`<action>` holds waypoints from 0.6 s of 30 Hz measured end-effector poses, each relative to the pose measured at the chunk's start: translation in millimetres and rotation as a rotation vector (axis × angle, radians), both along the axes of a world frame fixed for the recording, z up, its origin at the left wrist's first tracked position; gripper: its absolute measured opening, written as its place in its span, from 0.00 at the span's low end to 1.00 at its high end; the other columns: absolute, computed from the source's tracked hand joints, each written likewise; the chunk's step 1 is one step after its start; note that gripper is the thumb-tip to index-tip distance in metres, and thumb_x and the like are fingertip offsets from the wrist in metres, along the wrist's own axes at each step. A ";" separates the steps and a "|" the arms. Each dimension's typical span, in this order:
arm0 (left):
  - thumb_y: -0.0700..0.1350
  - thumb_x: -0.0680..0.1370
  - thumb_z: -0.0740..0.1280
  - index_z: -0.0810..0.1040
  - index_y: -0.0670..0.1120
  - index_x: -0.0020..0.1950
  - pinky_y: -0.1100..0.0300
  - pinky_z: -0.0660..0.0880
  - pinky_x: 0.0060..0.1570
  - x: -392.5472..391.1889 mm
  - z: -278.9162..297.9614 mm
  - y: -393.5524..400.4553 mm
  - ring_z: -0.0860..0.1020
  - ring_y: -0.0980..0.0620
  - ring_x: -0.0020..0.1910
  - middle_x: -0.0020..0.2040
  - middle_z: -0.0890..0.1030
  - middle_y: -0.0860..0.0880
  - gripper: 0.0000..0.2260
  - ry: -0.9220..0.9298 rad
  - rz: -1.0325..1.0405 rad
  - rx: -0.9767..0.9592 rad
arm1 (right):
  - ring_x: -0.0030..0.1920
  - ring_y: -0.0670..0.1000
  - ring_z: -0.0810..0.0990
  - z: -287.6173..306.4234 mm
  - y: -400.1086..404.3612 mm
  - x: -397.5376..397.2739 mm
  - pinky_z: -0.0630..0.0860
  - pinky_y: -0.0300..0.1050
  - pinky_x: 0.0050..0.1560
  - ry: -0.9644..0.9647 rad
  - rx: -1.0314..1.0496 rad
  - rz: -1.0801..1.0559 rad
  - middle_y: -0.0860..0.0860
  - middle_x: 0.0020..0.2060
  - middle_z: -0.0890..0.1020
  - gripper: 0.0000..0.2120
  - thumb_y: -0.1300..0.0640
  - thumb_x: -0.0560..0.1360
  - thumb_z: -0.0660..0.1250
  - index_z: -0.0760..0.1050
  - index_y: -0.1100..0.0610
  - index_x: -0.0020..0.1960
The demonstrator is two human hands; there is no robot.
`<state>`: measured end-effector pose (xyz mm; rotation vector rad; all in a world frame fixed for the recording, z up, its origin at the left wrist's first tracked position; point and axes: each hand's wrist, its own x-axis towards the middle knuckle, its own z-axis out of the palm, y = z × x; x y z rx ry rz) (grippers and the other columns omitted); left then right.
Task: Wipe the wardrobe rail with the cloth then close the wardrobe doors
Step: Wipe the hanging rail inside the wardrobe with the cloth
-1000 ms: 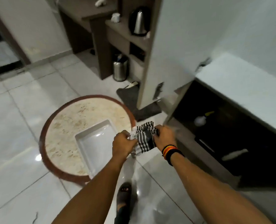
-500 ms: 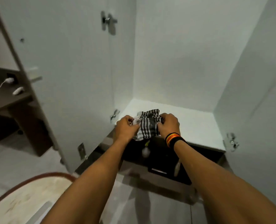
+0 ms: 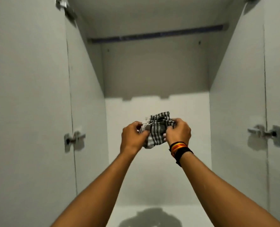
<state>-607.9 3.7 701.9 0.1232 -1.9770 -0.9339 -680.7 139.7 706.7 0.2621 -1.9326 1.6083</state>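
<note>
I face into an open white wardrobe. A dark rail [image 3: 157,34] runs across its top, well above my hands. A black-and-white checked cloth [image 3: 157,128] is bunched between both hands at mid-height in front of the back wall. My left hand [image 3: 132,136] grips its left side, and my right hand [image 3: 178,131], with a banded wristband, grips its right side. The left door [image 3: 26,112] and the right door [image 3: 278,95] stand open on either side.
Metal hinges sit on the left door edge [image 3: 73,140] and on the right door edge [image 3: 265,133], and another hinge [image 3: 62,4] is at the top left. The wardrobe's white shelf floor [image 3: 201,213] lies below my arms, with a shadow on it.
The view has swung up from the floor and round table into the wardrobe, and now the rail shows. Both hands kept hold of the cloth and rose with it.
</note>
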 end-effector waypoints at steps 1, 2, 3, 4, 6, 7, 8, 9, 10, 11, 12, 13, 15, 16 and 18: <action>0.49 0.71 0.74 0.86 0.48 0.52 0.50 0.83 0.49 -11.4 25.2 -1.2 0.85 0.49 0.45 0.46 0.87 0.50 0.12 0.053 -0.010 -0.003 | 0.51 0.62 0.84 27.3 -4.6 -6.5 0.81 0.55 0.59 0.072 -0.066 -0.042 0.57 0.54 0.82 0.15 0.66 0.74 0.63 0.80 0.57 0.57; 0.49 0.72 0.75 0.86 0.48 0.52 0.50 0.83 0.48 -20.7 46.9 -1.5 0.85 0.50 0.45 0.45 0.87 0.50 0.11 0.107 -0.038 -0.004 | 0.53 0.61 0.82 50.9 -9.1 -11.8 0.79 0.51 0.60 0.159 -0.121 -0.084 0.57 0.55 0.81 0.14 0.66 0.74 0.63 0.79 0.57 0.57; 0.49 0.72 0.75 0.86 0.48 0.52 0.50 0.83 0.48 -32.8 72.4 -2.1 0.85 0.52 0.44 0.44 0.87 0.51 0.11 0.155 -0.064 -0.006 | 0.54 0.60 0.81 78.5 -14.3 -18.0 0.76 0.49 0.59 0.259 -0.170 -0.123 0.56 0.56 0.80 0.14 0.66 0.74 0.64 0.78 0.57 0.57; 0.49 0.72 0.76 0.86 0.47 0.51 0.50 0.83 0.47 -42.7 92.8 -1.1 0.85 0.53 0.43 0.43 0.87 0.51 0.10 0.202 -0.097 -0.004 | 0.55 0.58 0.80 101.3 -17.3 -19.7 0.75 0.48 0.59 0.350 -0.212 -0.129 0.56 0.58 0.79 0.15 0.65 0.73 0.64 0.77 0.56 0.59; 0.49 0.72 0.75 0.85 0.46 0.48 0.49 0.84 0.45 -63.4 135.3 3.2 0.86 0.52 0.42 0.41 0.87 0.51 0.09 0.271 -0.179 -0.014 | 0.57 0.55 0.80 145.9 -22.9 -28.5 0.76 0.45 0.59 0.513 -0.248 -0.124 0.54 0.62 0.76 0.19 0.62 0.73 0.66 0.75 0.56 0.63; 0.48 0.71 0.75 0.84 0.46 0.47 0.49 0.84 0.45 -72.4 154.1 6.9 0.86 0.51 0.41 0.40 0.87 0.50 0.08 0.299 -0.214 -0.018 | 0.58 0.54 0.80 165.3 -24.7 -34.2 0.76 0.43 0.60 0.573 -0.245 -0.118 0.54 0.64 0.75 0.21 0.61 0.73 0.68 0.74 0.56 0.66; 0.47 0.71 0.75 0.84 0.45 0.45 0.49 0.84 0.43 -82.4 171.4 9.8 0.86 0.52 0.40 0.38 0.87 0.50 0.07 0.331 -0.241 -0.024 | 0.60 0.53 0.79 183.2 -25.4 -41.5 0.74 0.39 0.60 0.625 -0.237 -0.118 0.54 0.66 0.73 0.24 0.61 0.73 0.69 0.72 0.57 0.69; 0.46 0.71 0.74 0.83 0.44 0.43 0.51 0.84 0.42 -91.9 186.6 12.5 0.85 0.53 0.37 0.35 0.86 0.51 0.06 0.366 -0.266 -0.037 | 0.62 0.53 0.78 199.3 -25.4 -48.4 0.72 0.35 0.61 0.681 -0.219 -0.127 0.55 0.68 0.72 0.27 0.62 0.72 0.69 0.71 0.58 0.71; 0.46 0.72 0.74 0.82 0.45 0.40 0.53 0.83 0.40 -102.9 201.6 15.1 0.82 0.56 0.35 0.33 0.84 0.52 0.05 0.390 -0.286 -0.071 | 0.64 0.53 0.78 215.4 -25.3 -57.8 0.70 0.33 0.62 0.741 -0.199 -0.149 0.56 0.69 0.71 0.29 0.64 0.72 0.69 0.70 0.59 0.73; 0.46 0.73 0.73 0.82 0.46 0.39 0.55 0.81 0.40 -112.7 214.5 17.1 0.81 0.57 0.34 0.33 0.83 0.53 0.05 0.404 -0.321 -0.106 | 0.66 0.54 0.77 230.6 -23.2 -66.7 0.67 0.30 0.63 0.801 -0.185 -0.181 0.57 0.69 0.70 0.30 0.65 0.72 0.68 0.69 0.61 0.74; 0.46 0.74 0.73 0.83 0.48 0.42 0.55 0.82 0.44 -118.6 225.7 18.5 0.82 0.56 0.38 0.36 0.85 0.53 0.03 0.398 -0.358 -0.145 | 0.68 0.55 0.75 245.2 -19.6 -74.4 0.64 0.27 0.65 0.857 -0.177 -0.214 0.59 0.70 0.70 0.31 0.67 0.71 0.67 0.68 0.62 0.74; 0.47 0.75 0.72 0.85 0.48 0.48 0.54 0.82 0.50 -127.0 235.6 18.4 0.84 0.55 0.44 0.43 0.87 0.51 0.05 0.384 -0.371 -0.184 | 0.71 0.56 0.73 259.7 -15.2 -85.3 0.62 0.26 0.66 0.907 -0.174 -0.248 0.60 0.70 0.70 0.32 0.69 0.71 0.65 0.67 0.63 0.75; 0.51 0.76 0.71 0.83 0.46 0.63 0.53 0.79 0.62 -140.5 252.2 12.3 0.83 0.52 0.59 0.59 0.86 0.48 0.17 0.364 -0.270 -0.282 | 0.72 0.56 0.72 285.5 -5.5 -107.3 0.60 0.26 0.68 0.964 -0.149 -0.297 0.60 0.71 0.69 0.33 0.71 0.70 0.61 0.66 0.64 0.75; 0.53 0.77 0.69 0.79 0.46 0.69 0.54 0.76 0.66 -145.9 261.2 6.1 0.80 0.51 0.65 0.66 0.82 0.48 0.22 0.354 -0.178 -0.332 | 0.72 0.56 0.72 298.2 -0.2 -118.1 0.60 0.27 0.68 0.982 -0.117 -0.321 0.60 0.72 0.68 0.34 0.72 0.69 0.60 0.66 0.64 0.76; 0.53 0.80 0.64 0.68 0.45 0.78 0.52 0.66 0.76 -157.6 281.6 -9.6 0.69 0.48 0.76 0.77 0.71 0.45 0.28 0.308 0.052 -0.476 | 0.71 0.56 0.73 324.1 11.8 -142.9 0.62 0.32 0.71 1.005 -0.043 -0.367 0.60 0.73 0.67 0.35 0.73 0.70 0.59 0.64 0.63 0.77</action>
